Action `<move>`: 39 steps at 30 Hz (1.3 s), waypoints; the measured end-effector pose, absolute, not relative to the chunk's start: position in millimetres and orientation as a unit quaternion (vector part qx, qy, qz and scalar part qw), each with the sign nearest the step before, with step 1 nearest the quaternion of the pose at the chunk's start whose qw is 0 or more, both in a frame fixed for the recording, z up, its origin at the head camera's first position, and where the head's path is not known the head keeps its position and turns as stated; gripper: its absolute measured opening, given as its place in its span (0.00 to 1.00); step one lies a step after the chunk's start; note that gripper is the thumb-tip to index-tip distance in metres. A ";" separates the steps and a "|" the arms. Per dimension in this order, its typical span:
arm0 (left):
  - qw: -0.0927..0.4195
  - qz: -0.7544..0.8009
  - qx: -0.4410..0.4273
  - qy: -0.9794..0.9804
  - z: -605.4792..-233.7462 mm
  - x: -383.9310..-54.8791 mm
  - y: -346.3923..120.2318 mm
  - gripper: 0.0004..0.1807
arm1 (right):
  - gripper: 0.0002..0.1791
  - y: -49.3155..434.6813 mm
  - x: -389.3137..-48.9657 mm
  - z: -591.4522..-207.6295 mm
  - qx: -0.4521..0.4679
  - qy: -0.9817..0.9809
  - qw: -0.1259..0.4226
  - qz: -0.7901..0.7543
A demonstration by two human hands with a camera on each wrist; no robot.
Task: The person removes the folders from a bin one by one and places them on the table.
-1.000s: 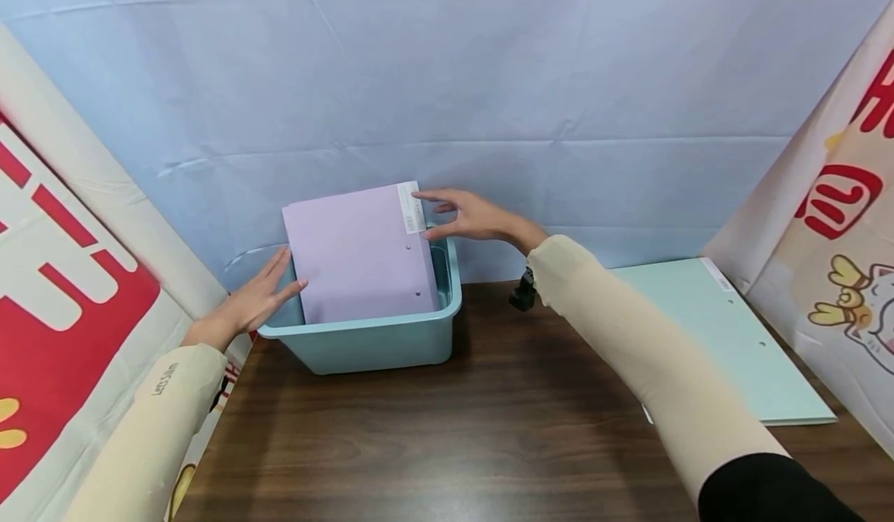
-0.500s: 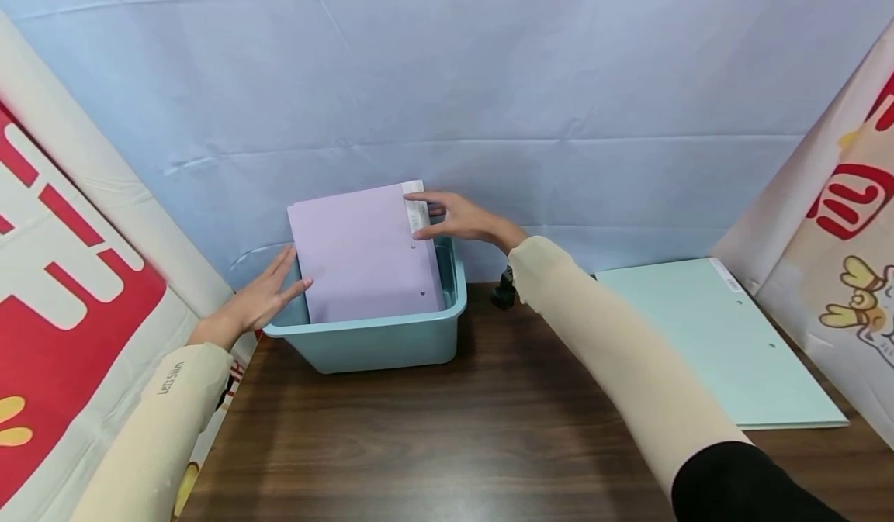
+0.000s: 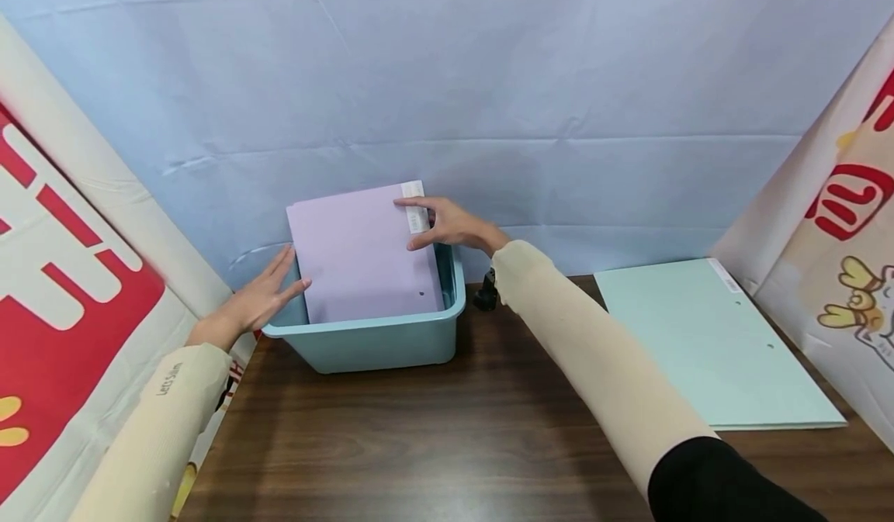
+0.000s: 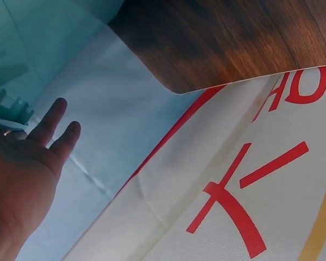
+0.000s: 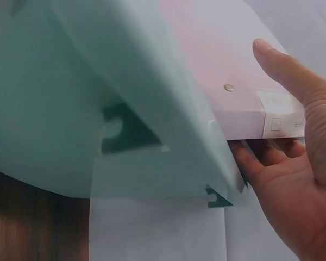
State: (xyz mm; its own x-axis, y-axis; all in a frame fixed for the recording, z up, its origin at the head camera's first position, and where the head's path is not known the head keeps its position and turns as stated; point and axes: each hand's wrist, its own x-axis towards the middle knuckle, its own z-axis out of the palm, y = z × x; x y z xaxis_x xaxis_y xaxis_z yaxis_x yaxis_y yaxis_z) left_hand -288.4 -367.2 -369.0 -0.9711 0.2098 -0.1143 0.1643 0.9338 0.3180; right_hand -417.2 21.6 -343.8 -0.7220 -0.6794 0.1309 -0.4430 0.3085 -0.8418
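Observation:
A lilac file folder (image 3: pixel 363 254) with a white label stands tilted in a light blue plastic bin (image 3: pixel 391 346), its top above the rim. My right hand (image 3: pixel 450 223) is round the folder's right edge, near the label. In the right wrist view, the fingertips (image 5: pixel 247 157) touch or lie close under the labelled spine, while the thumb is spread wide over the cover. My left hand (image 3: pixel 244 305) lies at the bin's left rim with fingers straight and spread, beside the folder's left edge. The left wrist view shows part of this hand against the bin's wall (image 4: pixel 32 32).
A pale green folder (image 3: pixel 719 343) lies flat on the brown wooden table (image 3: pixel 433 444) at the right. A pale blue cloth (image 3: pixel 447 80) hangs behind the bin. Printed red-and-white cloths (image 3: pixel 63 258) stand at both sides.
My right hand has moved left and slightly down, further over the folder's right edge and label. The left hand, bin and folder stay in place, apart from a small camera shift.

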 end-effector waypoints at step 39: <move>0.080 0.145 0.098 0.981 -368.5 -294.6 -369.0 0.52 | 0.39 1.8 -404.0 -356.6 -0.235 0.804 0.039 -0.545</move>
State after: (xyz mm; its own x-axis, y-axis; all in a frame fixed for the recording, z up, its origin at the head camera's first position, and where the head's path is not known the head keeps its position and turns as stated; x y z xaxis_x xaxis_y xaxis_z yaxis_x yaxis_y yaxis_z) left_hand -294.6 -369.0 -368.5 -0.9681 0.2147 -0.1294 0.1681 0.9390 0.3001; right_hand -404.0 1.8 -356.6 -0.8863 -0.4204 0.1943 -0.3359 0.2948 -0.8946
